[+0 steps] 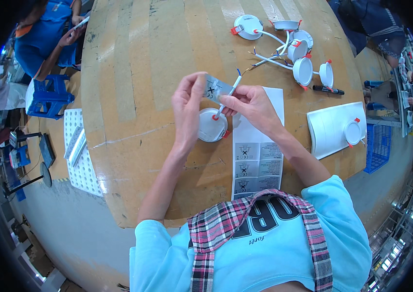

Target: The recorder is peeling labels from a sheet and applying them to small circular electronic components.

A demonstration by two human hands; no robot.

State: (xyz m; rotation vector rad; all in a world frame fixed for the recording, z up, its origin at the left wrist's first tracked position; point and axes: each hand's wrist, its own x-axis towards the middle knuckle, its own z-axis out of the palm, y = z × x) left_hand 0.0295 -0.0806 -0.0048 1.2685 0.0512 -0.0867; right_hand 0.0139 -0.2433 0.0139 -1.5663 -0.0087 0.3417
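Observation:
A silver printed label [214, 87] is pinched by its left edge in my left hand [188, 100]. My right hand [252, 106] is closed around a white cable [237, 82], with its thumb at the label's right side. The label lies against or just beside the cable; contact is hard to tell. Bare wire ends, one of them blue, stick up from the cable's top. Below, the cable runs to a round white downlight [211, 130] with a red clip, lying on the table under my hands. A label sheet [258, 170] lies before me, its upper part blank backing.
Several more downlights [302, 72] with cables lie at the far right, near a black marker [328, 90]. One downlight [352, 132] rests on white paper [319, 136]. At left are a perforated white board [73, 121], a blue stool [53, 97] and another person [45, 44].

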